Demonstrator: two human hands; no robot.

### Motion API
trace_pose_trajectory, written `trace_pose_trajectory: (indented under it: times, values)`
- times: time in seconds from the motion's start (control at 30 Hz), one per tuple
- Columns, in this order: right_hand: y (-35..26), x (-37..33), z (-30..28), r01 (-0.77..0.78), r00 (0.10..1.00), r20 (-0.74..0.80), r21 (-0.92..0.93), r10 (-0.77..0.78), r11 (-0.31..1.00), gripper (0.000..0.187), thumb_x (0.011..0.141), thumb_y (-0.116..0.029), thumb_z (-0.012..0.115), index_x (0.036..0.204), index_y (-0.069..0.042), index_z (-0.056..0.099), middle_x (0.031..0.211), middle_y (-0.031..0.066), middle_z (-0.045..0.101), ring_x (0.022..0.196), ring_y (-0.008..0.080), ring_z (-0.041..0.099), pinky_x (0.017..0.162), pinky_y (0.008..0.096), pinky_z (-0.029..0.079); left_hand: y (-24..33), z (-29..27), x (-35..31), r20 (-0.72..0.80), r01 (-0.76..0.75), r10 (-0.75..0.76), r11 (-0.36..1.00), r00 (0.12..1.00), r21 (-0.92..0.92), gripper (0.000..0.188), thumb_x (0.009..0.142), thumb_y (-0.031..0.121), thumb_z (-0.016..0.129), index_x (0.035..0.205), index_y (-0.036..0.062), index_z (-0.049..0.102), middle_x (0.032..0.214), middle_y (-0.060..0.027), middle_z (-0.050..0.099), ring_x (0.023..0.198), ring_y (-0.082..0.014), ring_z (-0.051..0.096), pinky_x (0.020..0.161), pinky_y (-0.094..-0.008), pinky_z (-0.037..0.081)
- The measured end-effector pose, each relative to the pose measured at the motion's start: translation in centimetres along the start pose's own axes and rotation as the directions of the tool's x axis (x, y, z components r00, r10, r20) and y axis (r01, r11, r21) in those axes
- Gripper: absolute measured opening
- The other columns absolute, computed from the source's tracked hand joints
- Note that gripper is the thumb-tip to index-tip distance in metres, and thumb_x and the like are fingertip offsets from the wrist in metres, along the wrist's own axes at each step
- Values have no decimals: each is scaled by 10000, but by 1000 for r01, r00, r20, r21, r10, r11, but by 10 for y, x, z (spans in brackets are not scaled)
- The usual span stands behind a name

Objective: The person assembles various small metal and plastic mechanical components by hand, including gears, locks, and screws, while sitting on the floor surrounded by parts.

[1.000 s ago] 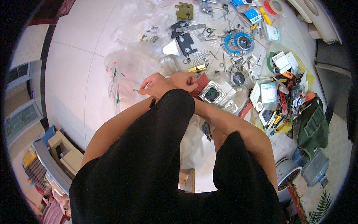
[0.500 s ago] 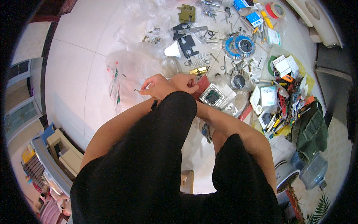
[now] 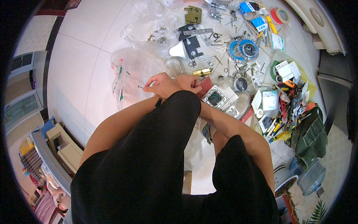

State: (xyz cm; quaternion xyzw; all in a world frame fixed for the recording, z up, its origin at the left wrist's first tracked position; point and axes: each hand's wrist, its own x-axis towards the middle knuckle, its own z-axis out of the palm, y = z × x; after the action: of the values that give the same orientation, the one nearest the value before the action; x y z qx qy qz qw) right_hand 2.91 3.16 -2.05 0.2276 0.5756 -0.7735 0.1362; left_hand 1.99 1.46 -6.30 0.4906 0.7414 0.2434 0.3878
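My left hand (image 3: pixel 162 86) is closed in a pinch on a small screw (image 3: pixel 140 87), which sticks out past its fingertips above a clear plastic bag (image 3: pixel 130 74). Close beside it, my right hand (image 3: pixel 188 83) has its fingers curled; whatever they hold, if anything, is hidden. A red flat piece (image 3: pixel 205 85) lies by the right fingertips. Just beyond that hand is a brass lock cylinder (image 3: pixel 201 72). A square metal floor drain (image 3: pixel 215 98) rests to the right, near my knee.
Farther off lie black metal plates (image 3: pixel 192 44), a blue ring-shaped nail holder (image 3: pixel 238 50) and many loose screws. To the right are a heap of hand tools (image 3: pixel 279 115), a green cloth bag (image 3: pixel 313 136) and a plastic water bottle (image 3: pixel 312 177). Storage drawers (image 3: pixel 65 149) stand at the left.
The view has shifted slightly, moving the scene a little to the right. Both hands stay close together, and the screw remains in my left fingers.
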Motion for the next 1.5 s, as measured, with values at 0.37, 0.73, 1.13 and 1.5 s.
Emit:
trace_pose_trajectory:
  times: [0.37, 0.73, 1.13, 1.5]
  values:
    - [-10, -4, 2, -54, 999, 0, 28, 54, 998, 198, 735, -170, 724, 864, -22, 696, 693, 123, 674, 554, 183, 658, 553, 296, 530, -8, 0, -1, 3, -8, 8, 1000, 1000, -5, 248, 717, 318, 679, 729, 97, 567, 571, -59, 585, 521, -220, 586, 513, -351, 447]
    - [-1, 2, -1, 17, 996, -82, -57, -21, 998, 191, 705, -210, 729, 810, -51, 720, 663, 123, 671, 555, 193, 653, 606, 293, 534, -12, 3, 5, 8, -37, 37, 999, 999, -37, 250, 723, 321, 685, 739, 99, 572, 606, -67, 599, 548, -218, 595, 526, -356, 455]
    - [-6, 2, 1, -54, 998, -27, 6, 54, 999, 267, 786, -198, 712, 934, 19, 663, 617, 80, 616, 497, 126, 543, 441, 265, 391, -7, -1, 1, 19, -48, 49, 997, 999, -56, 243, 733, 310, 682, 762, 96, 571, 635, -80, 602, 575, -231, 592, 546, -356, 453]
    - [-3, 6, 4, 27, 998, -55, -18, -28, 999, 218, 781, -185, 718, 880, 4, 672, 582, 42, 598, 459, 98, 500, 416, 249, 357, -10, -1, 1, 18, -26, 27, 999, 999, -42, 236, 727, 317, 673, 767, 106, 577, 648, -76, 617, 594, -244, 616, 554, -357, 470]
